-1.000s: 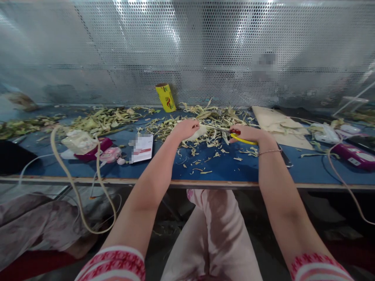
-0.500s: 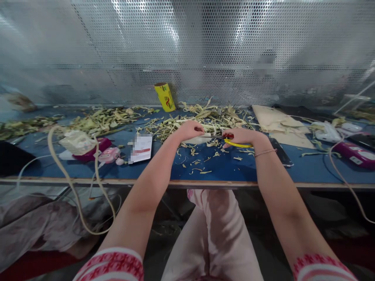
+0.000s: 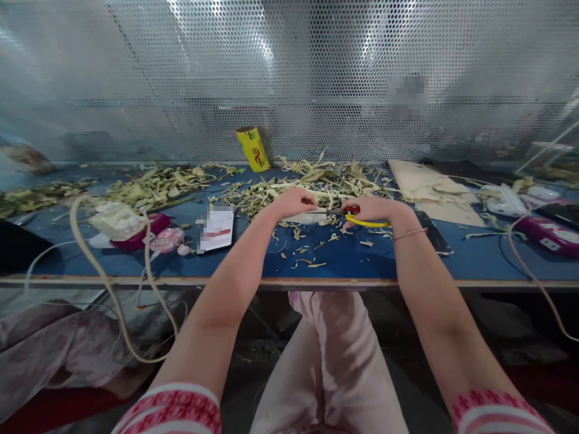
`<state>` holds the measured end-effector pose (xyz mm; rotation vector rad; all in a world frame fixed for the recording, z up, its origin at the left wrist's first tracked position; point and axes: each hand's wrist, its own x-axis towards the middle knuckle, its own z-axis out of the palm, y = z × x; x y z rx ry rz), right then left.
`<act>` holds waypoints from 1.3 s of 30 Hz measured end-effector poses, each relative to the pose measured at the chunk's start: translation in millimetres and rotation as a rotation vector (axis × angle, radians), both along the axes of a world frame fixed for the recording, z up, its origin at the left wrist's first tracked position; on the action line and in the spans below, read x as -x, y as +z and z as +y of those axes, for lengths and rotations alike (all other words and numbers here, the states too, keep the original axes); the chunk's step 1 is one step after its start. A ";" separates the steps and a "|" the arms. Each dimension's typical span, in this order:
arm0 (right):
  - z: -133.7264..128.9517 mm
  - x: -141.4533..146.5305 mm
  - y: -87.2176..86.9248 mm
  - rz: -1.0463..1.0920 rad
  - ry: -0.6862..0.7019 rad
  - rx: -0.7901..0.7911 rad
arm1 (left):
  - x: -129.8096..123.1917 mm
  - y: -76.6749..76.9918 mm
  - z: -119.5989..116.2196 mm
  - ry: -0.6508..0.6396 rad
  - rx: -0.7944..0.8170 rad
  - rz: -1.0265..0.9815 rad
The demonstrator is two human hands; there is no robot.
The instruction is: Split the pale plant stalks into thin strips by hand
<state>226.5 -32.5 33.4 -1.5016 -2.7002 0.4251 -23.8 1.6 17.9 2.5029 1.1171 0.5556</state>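
Note:
My right hand (image 3: pixel 365 209) is closed around scissors (image 3: pixel 335 211) with red and yellow handles. Their metal blades point left, towards my other hand. Fingers of my left hand (image 3: pixel 296 202) are pinched together right by the blade tips; whatever is between them is too small to make out. Just behind both hands lies a heap of dried plant stalks and leaves (image 3: pixel 260 196). Small pale scraps (image 3: pixel 316 264) are scattered on the blue table in front of my hands.
A phone with a lit screen (image 3: pixel 218 229) lies left of my left forearm. A dark phone (image 3: pixel 433 234) is beside my right wrist. Behind are a yellow tube (image 3: pixel 254 149) and a perforated metal panel (image 3: pixel 289 72). Cardboard (image 3: pixel 407 181) and purple devices (image 3: pixel 552 235) with cables sit around.
A pale piece visible at my left fingertips earlier no longer shows there. The scissor blades now reach closer to those fingers. Both arms have stayed nearly where they were.

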 end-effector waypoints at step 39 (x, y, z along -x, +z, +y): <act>1.6 -5.9 1.0 0.046 0.008 0.032 | 2.2 1.2 0.3 -0.021 0.033 -0.049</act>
